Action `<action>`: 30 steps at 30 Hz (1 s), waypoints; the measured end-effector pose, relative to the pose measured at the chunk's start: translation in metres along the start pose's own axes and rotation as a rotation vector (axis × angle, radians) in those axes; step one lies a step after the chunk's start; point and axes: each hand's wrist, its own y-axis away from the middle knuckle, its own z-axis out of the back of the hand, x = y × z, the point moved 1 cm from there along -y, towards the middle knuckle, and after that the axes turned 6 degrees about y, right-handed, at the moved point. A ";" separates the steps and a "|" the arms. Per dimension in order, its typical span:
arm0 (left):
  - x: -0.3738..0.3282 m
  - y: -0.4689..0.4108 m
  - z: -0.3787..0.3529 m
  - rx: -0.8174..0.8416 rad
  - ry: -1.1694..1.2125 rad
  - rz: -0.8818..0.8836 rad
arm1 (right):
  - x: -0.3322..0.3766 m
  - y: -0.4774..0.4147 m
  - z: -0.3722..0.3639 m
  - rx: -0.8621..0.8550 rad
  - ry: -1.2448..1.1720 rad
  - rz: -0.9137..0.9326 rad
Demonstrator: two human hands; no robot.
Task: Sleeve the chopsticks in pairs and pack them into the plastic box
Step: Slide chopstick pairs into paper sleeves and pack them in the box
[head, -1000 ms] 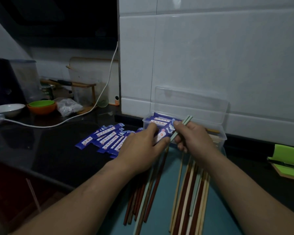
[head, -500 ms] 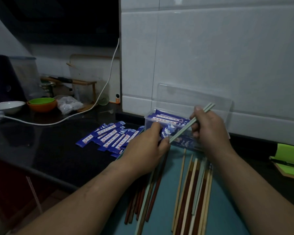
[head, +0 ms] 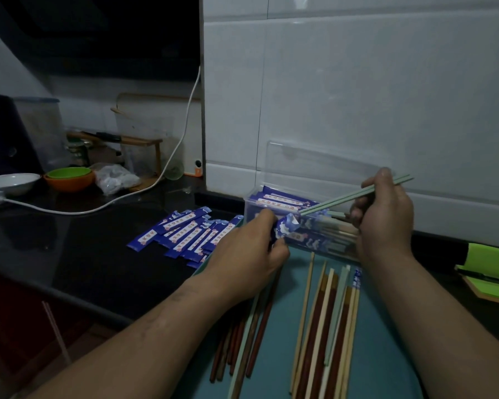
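Head view showed me the left hand pinching a blue paper sleeve just in front of the clear plastic box, which held sleeved pairs. The right hand gripped two pale green chopsticks, their tips at the sleeve's mouth. Loose chopsticks lay on the teal mat, with empty sleeves to the left on the dark counter.

- Loose chopsticks run off the bottom of view.
- Left hand covers most of its blue sleeve.
- Sleeve print is too small to read.
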 end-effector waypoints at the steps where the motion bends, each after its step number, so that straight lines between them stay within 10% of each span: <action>1: -0.001 0.000 0.000 0.005 0.007 0.001 | 0.000 0.000 0.000 -0.002 0.007 -0.001; 19: -0.003 0.002 -0.003 -0.001 -0.037 -0.080 | -0.014 0.030 -0.019 0.504 0.383 -0.048; 26: -0.002 0.001 -0.002 0.009 -0.084 -0.098 | -0.010 0.024 -0.017 0.332 0.363 -0.014; 30: -0.001 0.001 -0.004 0.018 -0.075 -0.091 | -0.011 0.033 -0.019 0.506 0.504 -0.020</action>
